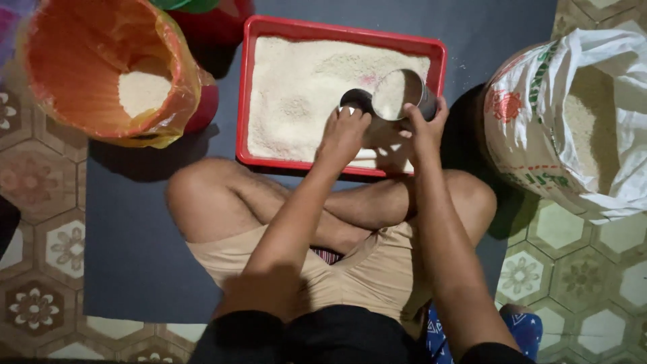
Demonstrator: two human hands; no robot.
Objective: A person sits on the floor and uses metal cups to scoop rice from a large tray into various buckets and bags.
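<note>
The person sits cross-legged on a dark mat. Beyond the knees, the left hand rests with fingers curled on the rim of a metal cup; the right hand grips its side. The cup, full of rice, tilts over the red tray. Farther off stand an orange-lined bucket and a white sack.

- The orange-lined bucket, left of the red tray, is cut off by the top edge.
- The white sack, right of the tray, runs past the right edge.
- The left hand hides part of the tray's near rim.
</note>
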